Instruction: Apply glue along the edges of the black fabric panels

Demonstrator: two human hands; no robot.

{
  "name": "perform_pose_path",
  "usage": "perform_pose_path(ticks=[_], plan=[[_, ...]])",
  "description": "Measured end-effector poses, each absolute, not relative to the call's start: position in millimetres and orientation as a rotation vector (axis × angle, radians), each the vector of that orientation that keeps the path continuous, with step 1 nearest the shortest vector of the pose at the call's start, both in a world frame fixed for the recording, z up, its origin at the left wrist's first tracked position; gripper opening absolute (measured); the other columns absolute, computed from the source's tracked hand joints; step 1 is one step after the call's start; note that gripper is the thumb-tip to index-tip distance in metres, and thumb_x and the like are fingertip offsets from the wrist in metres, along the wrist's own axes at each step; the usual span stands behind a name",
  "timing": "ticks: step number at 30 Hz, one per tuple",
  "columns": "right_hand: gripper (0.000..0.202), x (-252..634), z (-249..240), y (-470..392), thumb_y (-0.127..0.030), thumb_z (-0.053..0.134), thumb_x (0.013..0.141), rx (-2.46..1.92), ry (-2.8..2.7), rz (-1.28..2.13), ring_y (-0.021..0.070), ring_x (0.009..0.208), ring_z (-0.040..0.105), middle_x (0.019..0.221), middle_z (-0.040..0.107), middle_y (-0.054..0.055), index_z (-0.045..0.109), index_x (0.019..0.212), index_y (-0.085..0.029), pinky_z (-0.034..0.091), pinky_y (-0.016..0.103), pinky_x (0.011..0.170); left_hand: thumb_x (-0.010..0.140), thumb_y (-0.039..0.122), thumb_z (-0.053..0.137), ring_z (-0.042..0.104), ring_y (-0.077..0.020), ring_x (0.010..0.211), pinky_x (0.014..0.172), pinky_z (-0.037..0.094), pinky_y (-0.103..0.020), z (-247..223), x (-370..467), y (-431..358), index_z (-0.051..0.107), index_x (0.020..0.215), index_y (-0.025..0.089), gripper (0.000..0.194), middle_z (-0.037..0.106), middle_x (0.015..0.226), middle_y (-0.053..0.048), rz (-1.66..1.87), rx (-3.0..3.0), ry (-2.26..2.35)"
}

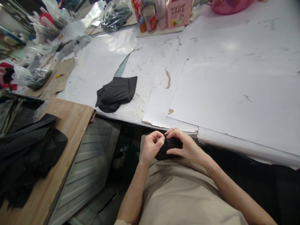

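At the front edge of the table, over my lap, a black piece of cloth (172,144) lies between my hands. My left hand (152,146) is closed, its thumb and forefinger pinched at the cloth's left end. My right hand (185,145) is curved over the same cloth, thumb and fingers apart, with the fingertips close to the left hand's pinch. Any small thing between the fingertips is too small to make out. A folded black cloth piece (117,93) rests on the table beyond my left hand.
White sheets with torn edges cover the table (234,84). Bottles and a pink box (178,14) stand at the back, near a pink basin (231,6). To the left, black cloth (30,153) hangs over a wooden board (70,115). Plastic bags (38,78) lie farther off.
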State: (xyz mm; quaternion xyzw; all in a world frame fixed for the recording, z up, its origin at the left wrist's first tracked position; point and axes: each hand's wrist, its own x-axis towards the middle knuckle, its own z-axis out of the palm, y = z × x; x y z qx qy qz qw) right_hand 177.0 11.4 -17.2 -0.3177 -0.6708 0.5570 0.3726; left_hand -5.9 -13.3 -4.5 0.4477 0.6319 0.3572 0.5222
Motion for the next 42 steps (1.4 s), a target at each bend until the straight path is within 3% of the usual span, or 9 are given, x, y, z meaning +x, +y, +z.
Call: perform_pose_path(ticks=[4,10,18,24,31,37,42], plan=[[0.023,175.7,-21.2,8.9,-0.008,0.066,0.083,-0.848,-1.762,1.295,0.0187,0.104,0.06,0.113,0.061,0.005,0.059,0.098,-0.024,0.047,0.032,0.09,0.086,0.036,0.062,0.03,-0.0064,0.052,0.048,0.022,-0.02,-5.1,-5.1,-13.3,0.057,0.07,0.016,0.026,0.042,0.058,0.005,0.868,1.049,1.506],[0.006,166.9,-16.6,5.6,-0.018,0.061,0.091,-0.963,-1.51,1.417,0.0162,0.089,0.06,0.096,0.064,0.003,0.06,0.086,-0.022,0.046,0.029,0.083,0.085,0.042,0.065,0.034,-0.0061,0.053,0.049,0.025,-0.019,-2.6,-9.1,-13.1,0.059,0.074,0.015,0.029,0.045,0.06,0.005,0.868,0.984,1.402],[0.023,169.5,-15.8,9.1,-0.041,0.068,0.087,-1.035,-1.236,1.763,0.0162,0.082,0.058,0.088,0.065,0.003,0.062,0.083,-0.019,0.046,0.027,0.076,0.074,0.044,0.08,0.045,-0.007,0.058,0.055,0.033,-0.019,1.8,-14.0,-11.4,0.066,0.079,0.014,0.033,0.056,0.065,0.003,0.777,0.991,1.377],[0.025,169.0,-16.9,7.7,-0.042,0.07,0.085,-1.031,-1.175,1.829,0.0142,0.078,0.056,0.085,0.064,0.002,0.062,0.084,-0.018,0.044,0.025,0.07,0.076,0.04,0.08,0.05,-0.0075,0.062,0.058,0.036,-0.019,0.5,-14.6,-10.9,0.067,0.078,0.014,0.029,0.062,0.069,0.001,0.812,0.965,1.314],[0.011,168.4,-13.0,8.0,-0.027,0.062,0.092,-1.033,-1.477,1.494,0.0162,0.081,0.056,0.086,0.061,0.002,0.058,0.083,-0.021,0.045,0.028,0.074,0.074,0.042,0.081,0.051,-0.0089,0.062,0.059,0.038,-0.02,5.6,-18.7,-8.9,0.066,0.077,0.014,0.032,0.061,0.069,0.001,0.789,0.979,1.332],[0.01,166.9,-11.5,4.2,-0.017,0.052,0.095,-0.991,-1.712,1.143,0.0198,0.098,0.06,0.106,0.062,0.007,0.055,0.087,-0.023,0.047,0.033,0.085,0.077,0.041,0.078,0.049,-0.0091,0.064,0.06,0.038,-0.02,5.4,-17.4,-10.2,0.066,0.082,0.015,0.029,0.059,0.071,0.002,0.754,1.105,1.362],[0.009,158.5,-13.8,-3.6,-0.017,0.052,0.095,-1.12,-1.526,1.21,0.0199,0.098,0.061,0.101,0.064,0.006,0.051,0.089,-0.024,0.048,0.034,0.086,0.081,0.043,0.074,0.052,-0.0111,0.067,0.063,0.042,-0.021,5.1,-12.7,-12.6,0.067,0.084,0.015,0.029,0.06,0.073,0.001,0.758,1.165,1.378]])
